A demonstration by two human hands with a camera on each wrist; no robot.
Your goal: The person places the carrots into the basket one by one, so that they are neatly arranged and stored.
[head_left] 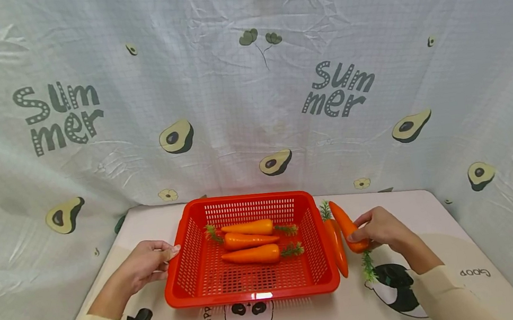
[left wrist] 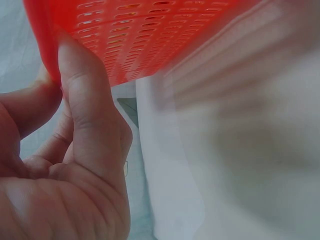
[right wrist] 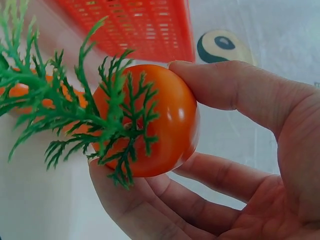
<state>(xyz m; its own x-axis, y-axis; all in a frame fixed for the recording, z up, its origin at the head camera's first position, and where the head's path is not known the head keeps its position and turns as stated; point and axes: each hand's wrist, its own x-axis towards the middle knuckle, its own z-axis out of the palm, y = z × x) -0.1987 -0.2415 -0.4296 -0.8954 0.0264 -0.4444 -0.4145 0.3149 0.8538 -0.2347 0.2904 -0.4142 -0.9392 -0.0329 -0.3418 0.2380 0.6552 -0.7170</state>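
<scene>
A red plastic basket (head_left: 254, 295) with slotted walls stands at the middle of the table. My left hand (head_left: 146, 264) pinches its left rim; in the left wrist view the thumb and fingers close on the red rim (left wrist: 42, 40). Inside the basket lie three orange carrots (head_left: 251, 255) with green tops. To the basket's right, my right hand (head_left: 380, 230) grips another carrot (head_left: 347, 223) by its thick end, its tip pointing away from me and its leafy top hanging toward me. Between that carrot and the basket's right wall lies one more carrot (head_left: 338, 251) on the table.
The table's white cover (head_left: 333, 316) has panda prints and lettering. Behind and at both sides hangs a pale curtain (head_left: 227, 78) printed with avocados and the word summer, meeting the table's far edge just past the basket.
</scene>
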